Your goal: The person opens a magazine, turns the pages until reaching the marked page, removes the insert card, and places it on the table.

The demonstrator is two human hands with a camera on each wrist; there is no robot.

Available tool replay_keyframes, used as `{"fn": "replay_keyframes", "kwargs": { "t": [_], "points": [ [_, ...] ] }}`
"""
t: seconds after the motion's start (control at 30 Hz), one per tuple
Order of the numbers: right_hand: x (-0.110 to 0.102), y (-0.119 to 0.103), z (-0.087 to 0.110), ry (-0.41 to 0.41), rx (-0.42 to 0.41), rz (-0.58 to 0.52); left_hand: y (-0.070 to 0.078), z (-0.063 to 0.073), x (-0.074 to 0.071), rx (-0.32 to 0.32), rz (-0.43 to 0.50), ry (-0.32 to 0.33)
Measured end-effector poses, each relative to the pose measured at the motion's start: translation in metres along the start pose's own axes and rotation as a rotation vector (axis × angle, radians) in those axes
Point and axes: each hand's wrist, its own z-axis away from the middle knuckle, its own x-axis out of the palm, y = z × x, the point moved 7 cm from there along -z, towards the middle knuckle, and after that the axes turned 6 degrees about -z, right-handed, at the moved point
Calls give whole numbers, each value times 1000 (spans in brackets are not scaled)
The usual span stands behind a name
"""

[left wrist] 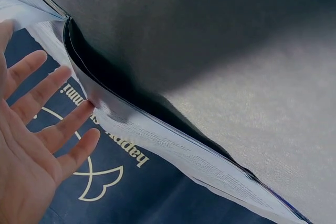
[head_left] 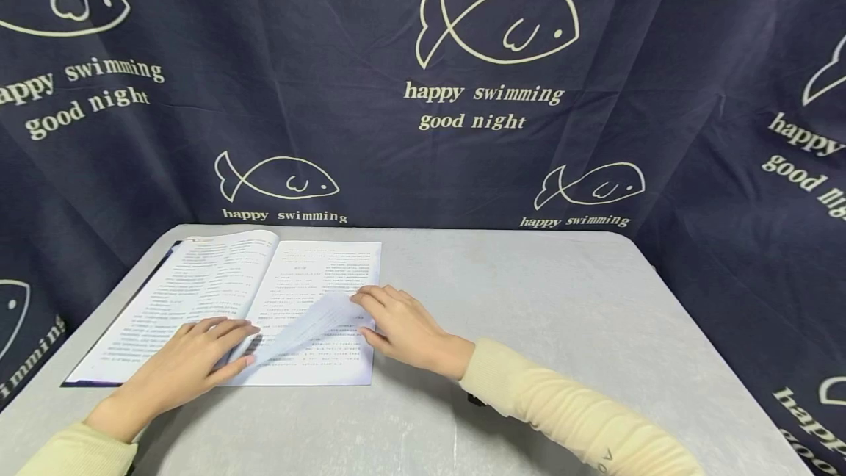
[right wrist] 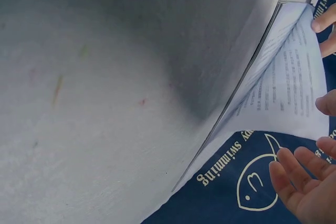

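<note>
An open book (head_left: 198, 292) with printed text lies on the left part of the table. My left hand (head_left: 188, 358) rests on the lower part of its left-hand pages near the fold, fingers spread and relaxed. From the right side, my right hand (head_left: 410, 325) holds a lifted page (head_left: 311, 325) at its outer edge, between thumb and fingers. That page curls up diagonally over the right-hand page beneath. In the right wrist view the raised page (right wrist: 294, 77) shows lines of print, with the thumb at its edge. The exact fingertip contact is partly hidden.
The grey table (head_left: 529, 300) extends to the right of the book. A dark blue cloth (head_left: 370, 131) with fish drawings and lettering hangs behind and along both sides. The book's lower edge lies near the table's front left.
</note>
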Motion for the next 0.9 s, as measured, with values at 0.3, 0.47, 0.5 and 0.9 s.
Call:
{"fn": "replay_keyframes", "kwargs": {
  "t": [0.3, 0.47, 0.5, 0.9],
  "points": [
    [3, -1, 2, -31, -2, 16, -1, -2, -5, 7, -19, 72],
    [8, -2, 4, -75, -5, 27, -3, -2, -6, -1, -23, 96],
    [10, -2, 5, -85, -6, 29, -4, -2, -6, -6, -23, 99],
    [25, -8, 10, -230, 15, 65, -6, -2, -8, -23, -42, 155]
  ]
}}
